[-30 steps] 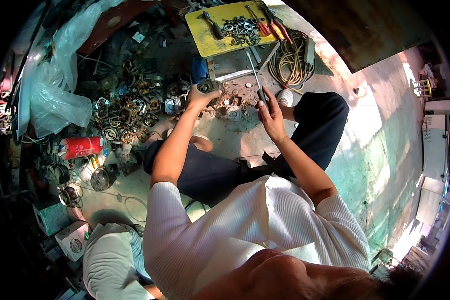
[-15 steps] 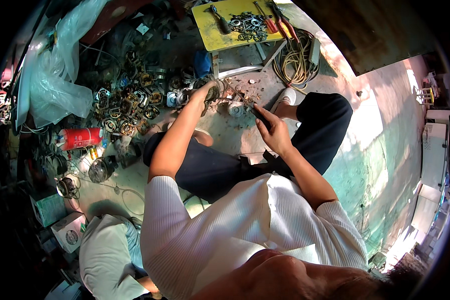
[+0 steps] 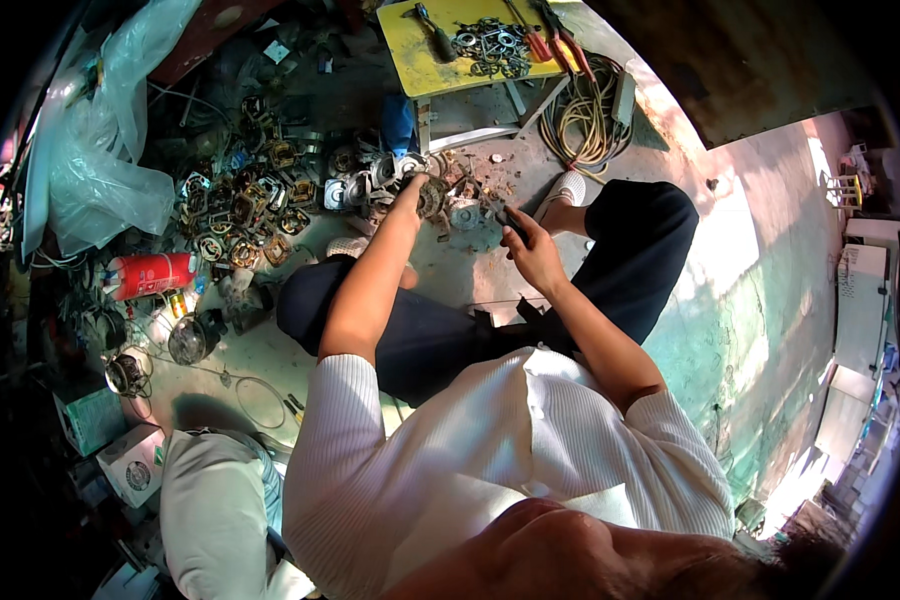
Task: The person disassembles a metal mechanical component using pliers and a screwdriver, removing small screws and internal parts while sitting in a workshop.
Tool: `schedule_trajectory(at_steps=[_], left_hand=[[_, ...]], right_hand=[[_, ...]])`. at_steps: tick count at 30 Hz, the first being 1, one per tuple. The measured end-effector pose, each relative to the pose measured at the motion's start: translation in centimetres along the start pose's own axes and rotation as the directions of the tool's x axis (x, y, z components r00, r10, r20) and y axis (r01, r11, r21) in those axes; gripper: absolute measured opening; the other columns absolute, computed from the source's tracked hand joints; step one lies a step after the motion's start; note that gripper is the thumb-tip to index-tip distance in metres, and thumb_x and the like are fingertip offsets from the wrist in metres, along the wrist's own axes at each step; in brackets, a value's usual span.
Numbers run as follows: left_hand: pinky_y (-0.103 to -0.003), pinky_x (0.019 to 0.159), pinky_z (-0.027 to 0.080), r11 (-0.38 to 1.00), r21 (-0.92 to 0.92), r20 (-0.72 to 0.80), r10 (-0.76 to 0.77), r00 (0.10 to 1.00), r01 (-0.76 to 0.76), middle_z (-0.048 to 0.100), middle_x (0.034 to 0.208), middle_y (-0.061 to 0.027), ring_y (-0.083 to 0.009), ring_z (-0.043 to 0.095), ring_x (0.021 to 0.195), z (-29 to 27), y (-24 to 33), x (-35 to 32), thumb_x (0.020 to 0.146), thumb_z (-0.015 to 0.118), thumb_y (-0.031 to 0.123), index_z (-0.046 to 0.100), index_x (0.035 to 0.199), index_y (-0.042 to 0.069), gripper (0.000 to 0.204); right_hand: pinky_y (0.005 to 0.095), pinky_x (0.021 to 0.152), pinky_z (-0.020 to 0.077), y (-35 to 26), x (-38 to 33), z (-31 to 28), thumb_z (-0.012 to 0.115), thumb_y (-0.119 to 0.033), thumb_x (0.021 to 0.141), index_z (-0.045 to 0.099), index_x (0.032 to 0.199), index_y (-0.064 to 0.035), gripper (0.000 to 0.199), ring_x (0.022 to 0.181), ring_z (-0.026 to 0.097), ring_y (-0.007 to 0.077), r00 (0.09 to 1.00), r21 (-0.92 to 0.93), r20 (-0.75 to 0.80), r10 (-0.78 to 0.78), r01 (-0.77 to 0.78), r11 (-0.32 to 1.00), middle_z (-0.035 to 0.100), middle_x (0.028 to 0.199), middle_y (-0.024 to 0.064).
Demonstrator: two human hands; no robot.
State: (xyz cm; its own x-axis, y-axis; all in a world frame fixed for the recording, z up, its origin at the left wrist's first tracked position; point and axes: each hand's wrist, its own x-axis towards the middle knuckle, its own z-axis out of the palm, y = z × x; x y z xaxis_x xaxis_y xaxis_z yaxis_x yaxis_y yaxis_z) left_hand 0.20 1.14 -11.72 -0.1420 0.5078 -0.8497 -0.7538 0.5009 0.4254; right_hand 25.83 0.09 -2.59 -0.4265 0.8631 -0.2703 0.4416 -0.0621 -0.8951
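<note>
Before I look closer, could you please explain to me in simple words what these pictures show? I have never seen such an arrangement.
No machine here: a person works with bare hands. The camera, the left one of a pair worn on the head, looks down through a wide lens, so straight edges bend near the rim. The left hand holds a dark round metal part; the right hand grips a dark-handled tool. On the yellow tabletop ahead lie small metal pieces and some hand tools. A pile of metal parts lies to the left.
</note>
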Motion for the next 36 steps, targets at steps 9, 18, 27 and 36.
schedule_trajectory(at_steps=[9, 18, 27, 36], left_hand=[[-0.063, 0.106, 0.023, 0.963, -0.115, -0.284, -0.268, 0.921, 0.245, 0.068, 0.114, -0.0054, -0.0277, 0.056, 0.115, 2.3, -5.7, 5.5, 0.073, 0.066, 0.066, 0.066, 0.118, 0.017, 0.066], [-0.042, 0.097, 0.045, 0.918, -0.275, -0.108, -0.326, 0.939, 0.287, 0.062, 0.122, -0.0091, -0.0247, 0.057, 0.113, -1.3, -12.1, 22.0, 0.079, 0.069, 0.053, 0.064, 0.117, 0.007, 0.059], [-0.063, 0.104, 0.026, 0.928, -0.110, -0.069, -0.364, 0.929, 0.355, 0.052, 0.140, -0.0093, -0.0312, 0.049, 0.125, -2.2, -12.4, 21.7, 0.081, 0.050, 0.075, 0.055, 0.133, 0.014, 0.081], [-0.058, 0.091, 0.042, 0.903, -0.287, -0.087, -0.357, 0.930, 0.320, 0.068, 0.111, -0.0051, -0.0293, 0.063, 0.101, -1.7, -10.6, 17.6, 0.075, 0.068, 0.062, 0.067, 0.113, 0.017, 0.058]], right_hand=[[0.0414, 0.081, 0.0522, 4.0, 2.6, -1.7, 0.056, -0.030, 0.091, 0.052, 0.135, -0.0083, 0.049, 0.084, 0.069, 0.0348, 0.969, -0.205, 0.038, 0.245, -0.232, 0.951, 0.070, 0.095, 0.0200], [0.0412, 0.085, 0.0513, 7.1, 7.1, 2.4, 0.058, -0.020, 0.090, 0.058, 0.129, -0.0085, 0.041, 0.097, 0.066, 0.0388, 0.993, -0.325, 0.085, 0.085, -0.053, 0.944, 0.066, 0.111, 0.0227], [0.0465, 0.078, 0.0527, 7.7, 8.6, 3.4, 0.054, -0.017, 0.088, 0.061, 0.126, -0.0098, 0.039, 0.086, 0.065, 0.0439, 0.988, -0.525, 0.138, 0.063, 0.019, 0.851, 0.067, 0.093, 0.0259], [0.0468, 0.075, 0.0533, 9.0, 8.3, 2.3, 0.057, -0.023, 0.087, 0.065, 0.123, -0.0114, 0.038, 0.080, 0.066, 0.0418, 0.997, -0.426, 0.054, 0.056, -0.028, 0.904, 0.068, 0.088, 0.0240]])
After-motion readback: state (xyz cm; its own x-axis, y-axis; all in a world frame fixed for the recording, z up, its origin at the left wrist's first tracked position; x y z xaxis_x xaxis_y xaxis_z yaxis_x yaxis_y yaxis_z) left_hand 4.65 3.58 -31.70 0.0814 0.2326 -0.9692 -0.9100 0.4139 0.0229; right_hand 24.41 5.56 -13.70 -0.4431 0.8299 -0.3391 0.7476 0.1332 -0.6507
